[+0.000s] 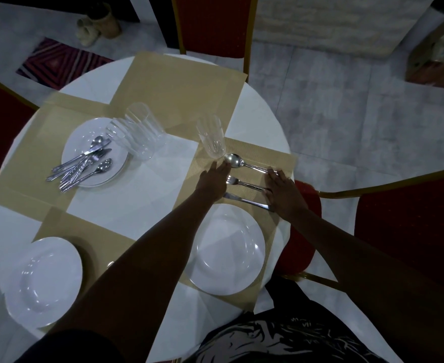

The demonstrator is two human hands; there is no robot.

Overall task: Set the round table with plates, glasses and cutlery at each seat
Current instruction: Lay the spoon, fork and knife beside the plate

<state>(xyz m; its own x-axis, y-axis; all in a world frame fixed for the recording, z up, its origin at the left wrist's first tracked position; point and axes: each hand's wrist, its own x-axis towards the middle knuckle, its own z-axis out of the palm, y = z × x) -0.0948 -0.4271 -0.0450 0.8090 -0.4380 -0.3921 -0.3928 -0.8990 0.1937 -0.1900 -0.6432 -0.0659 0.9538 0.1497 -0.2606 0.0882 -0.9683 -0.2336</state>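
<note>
A person's left hand point(214, 176) and right hand point(281, 186), each grip spread flat, square up the spoon point(232, 160), fork point(235, 181) and knife point(244, 200) beside 1 plate point(228, 247) on the round table point(126, 205) (spare cutlery point(82, 163) likely goes out next).

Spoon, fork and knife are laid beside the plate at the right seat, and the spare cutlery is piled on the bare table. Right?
Not quite. The head view shows the spare cutlery piled on a plate, not the bare table. Spoon, fork and knife do lie beside the right-seat plate.
</note>
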